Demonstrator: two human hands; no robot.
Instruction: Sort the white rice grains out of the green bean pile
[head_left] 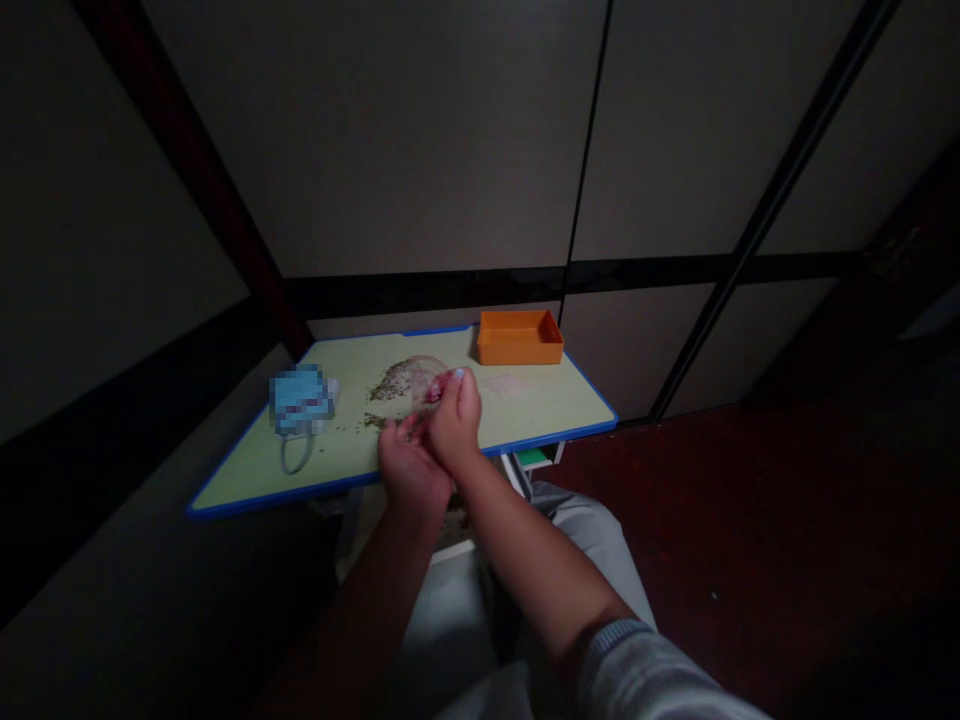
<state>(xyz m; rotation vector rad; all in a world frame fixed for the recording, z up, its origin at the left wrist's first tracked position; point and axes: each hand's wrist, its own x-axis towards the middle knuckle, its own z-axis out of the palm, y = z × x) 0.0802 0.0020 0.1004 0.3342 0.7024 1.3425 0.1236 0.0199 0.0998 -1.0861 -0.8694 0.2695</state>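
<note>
My left hand (409,465) and my right hand (454,420) meet over the front edge of a small yellow-green table with a blue rim (285,492). Both have their fingers curled together. Between them I see a clear, thin plastic bag or wrapper (420,385) that both hands seem to pinch. Small brownish bits (397,382) lie scattered on the tabletop just beyond my fingers, and some seem to sit inside the clear plastic. What exactly the fingertips grip is dim and hard to read.
An orange tray (520,338) stands at the table's far right corner. A blurred blue object with a looped strap (301,405) lies at the left. Grey wall panels rise behind the table; dark red floor spreads right. My lap is under the table's front.
</note>
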